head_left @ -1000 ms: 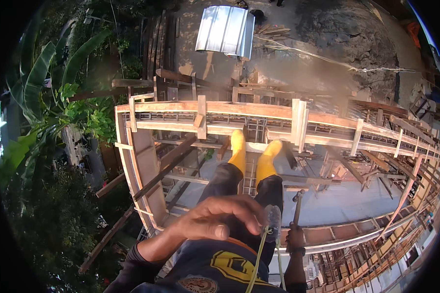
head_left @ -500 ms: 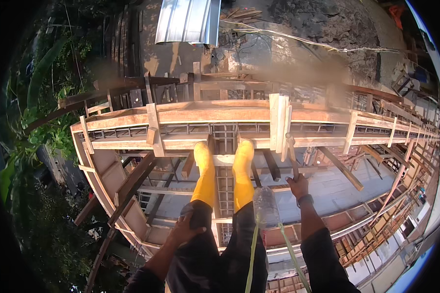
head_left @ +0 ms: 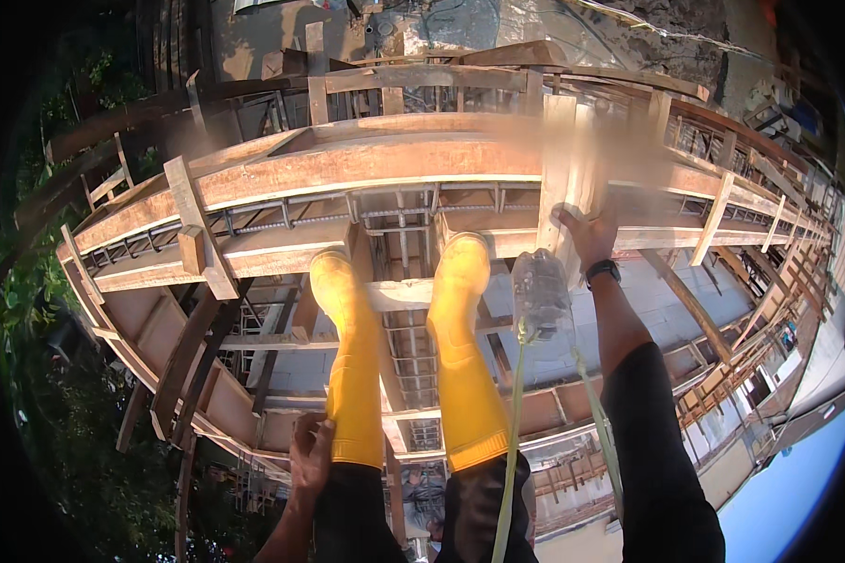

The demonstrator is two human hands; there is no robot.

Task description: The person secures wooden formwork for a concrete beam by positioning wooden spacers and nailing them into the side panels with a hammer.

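My right hand (head_left: 591, 236), with a dark watch on its wrist, is closed around the pale upright wooden boards (head_left: 556, 174). Its thumb lies on their near face; the other fingers are partly hidden behind a blurred patch. No hammer shows in the view now. Just below this hand hangs a clear plastic bottle (head_left: 541, 293) on a pale green strap (head_left: 509, 460); its dark contents cannot be made out. Beside the top of my left yellow boot (head_left: 355, 413), my left hand (head_left: 310, 452) hangs with loosely bent fingers and nothing visible in it.
My boots stand across a gap crossed by steel bars (head_left: 406, 319), near a short wooden crosspiece (head_left: 399, 296). Long timber formwork (head_left: 347, 169) curves ahead, with rebar inside. Slanting timbers (head_left: 690, 305) and a lower grey surface (head_left: 596, 328) lie beneath. Foliage (head_left: 28, 375) borders the left.
My right hand has moved forward from holding a hammer to the upright boards. The left hand has shifted from my thigh to beside the boot. The view has tilted closer to the formwork.
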